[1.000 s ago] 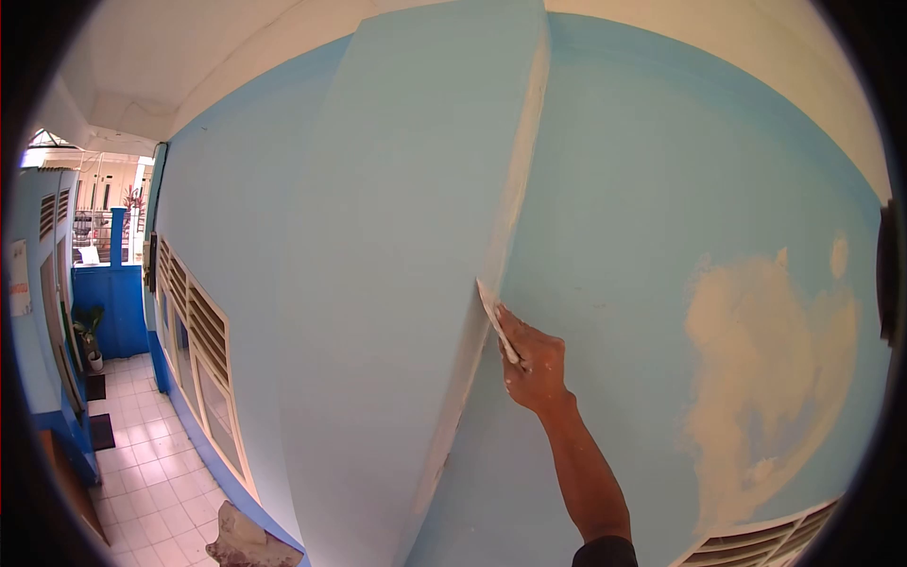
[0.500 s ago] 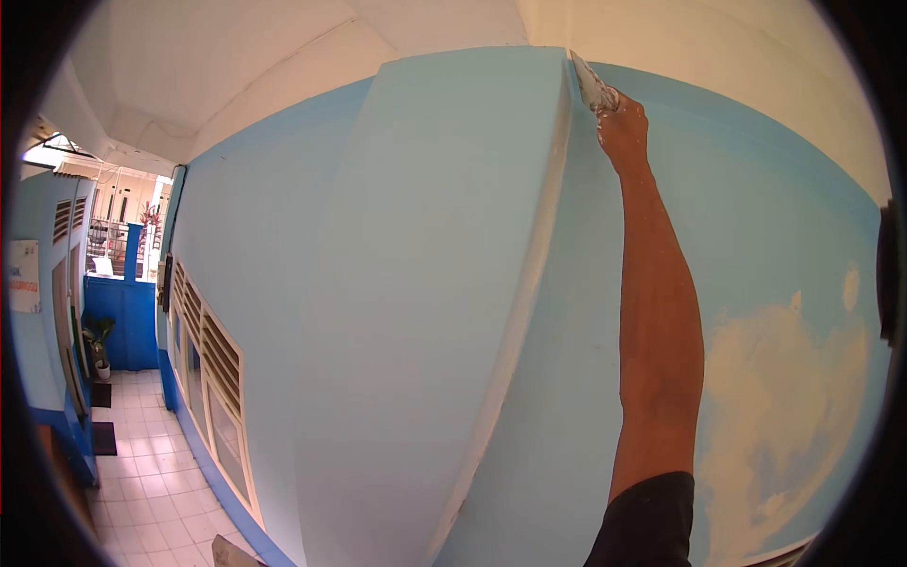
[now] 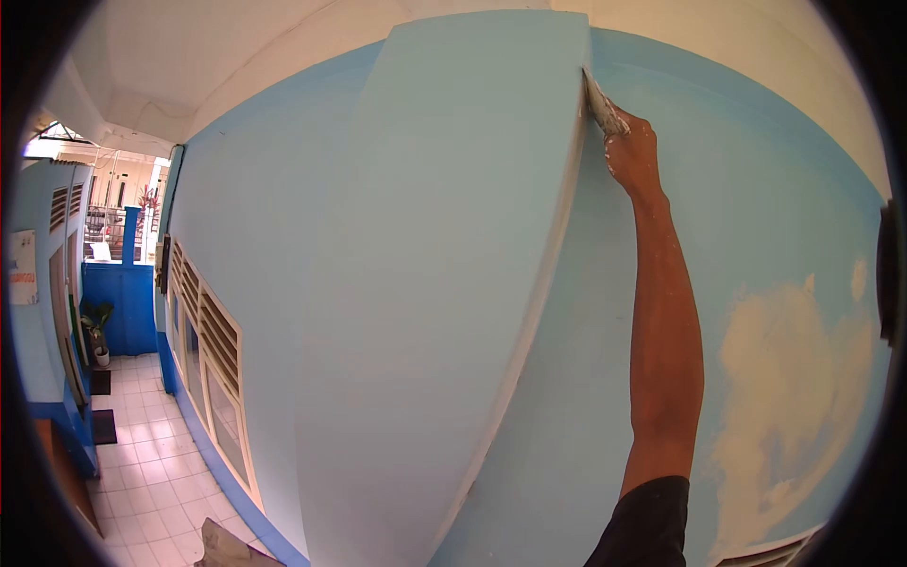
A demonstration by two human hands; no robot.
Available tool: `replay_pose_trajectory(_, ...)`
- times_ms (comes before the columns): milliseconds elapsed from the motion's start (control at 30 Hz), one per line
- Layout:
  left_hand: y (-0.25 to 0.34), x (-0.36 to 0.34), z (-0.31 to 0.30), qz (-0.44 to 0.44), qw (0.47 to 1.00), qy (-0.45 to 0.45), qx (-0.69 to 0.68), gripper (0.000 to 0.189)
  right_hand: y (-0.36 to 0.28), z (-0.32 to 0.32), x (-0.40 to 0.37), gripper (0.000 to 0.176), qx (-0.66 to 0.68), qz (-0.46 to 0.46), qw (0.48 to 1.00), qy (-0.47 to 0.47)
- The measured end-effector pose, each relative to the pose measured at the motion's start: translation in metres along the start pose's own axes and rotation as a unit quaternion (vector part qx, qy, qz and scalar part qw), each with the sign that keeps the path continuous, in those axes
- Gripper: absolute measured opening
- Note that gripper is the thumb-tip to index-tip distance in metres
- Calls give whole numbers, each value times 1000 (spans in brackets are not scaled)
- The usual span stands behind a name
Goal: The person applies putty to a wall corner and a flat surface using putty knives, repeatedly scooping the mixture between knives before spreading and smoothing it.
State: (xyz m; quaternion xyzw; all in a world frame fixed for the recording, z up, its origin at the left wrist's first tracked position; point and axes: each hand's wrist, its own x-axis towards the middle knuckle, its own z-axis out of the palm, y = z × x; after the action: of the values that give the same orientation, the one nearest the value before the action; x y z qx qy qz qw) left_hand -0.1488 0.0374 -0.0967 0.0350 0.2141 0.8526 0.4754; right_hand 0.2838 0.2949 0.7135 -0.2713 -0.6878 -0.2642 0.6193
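My right hand (image 3: 631,156), specked with white paste, reaches high and is closed around a putty knife (image 3: 603,106). The knife's blade tip touches the vertical corner edge of a light blue pillar (image 3: 444,236). Along that edge runs a pale, whitish strip (image 3: 539,331). My left hand is out of view. At the bottom left, the corner of a flat greyish-brown piece (image 3: 227,548) pokes into the picture; what it belongs to is hidden.
A large cream patch (image 3: 789,397) covers part of the blue wall on the right. Above is a cream ceiling (image 3: 236,57). On the left, louvred windows (image 3: 213,331) line a tiled walkway (image 3: 142,454), with a potted plant (image 3: 99,331) and blue gate (image 3: 130,302) at its end.
My right hand has moved the putty knife down along the pillar edge, away from the ceiling. The view has shifted slightly, and more of the flat piece at the bottom left shows.
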Motion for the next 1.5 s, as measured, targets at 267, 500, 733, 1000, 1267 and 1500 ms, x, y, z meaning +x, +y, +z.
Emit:
replay_pose_trajectory(267,-9,19,29,-72,996,-38,-34,35,-14,18,-124,62,-3,56,998,-42)
replay_pose_trajectory(500,-18,-19,184,-30,970,-234,54,78,-9,37,-264,59,-33,-53,998,-25)
replay_pose_trajectory(733,-29,-53,255,-93,948,-294,80,69,-37,-27,-421,53,67,53,964,-252)
replay_pose_trajectory(1000,-33,-74,301,-151,918,-336,148,62,-137,-92,-396,43,106,-160,891,-412)
replay_pose_trajectory(1267,-35,-71,312,-157,895,-383,165,57,-142,-83,-396,38,56,-244,845,-472)
replay_pose_trajectory(1500,-19,-81,330,-58,927,-335,159,63,-108,-128,-357,45,89,-107,849,-509)
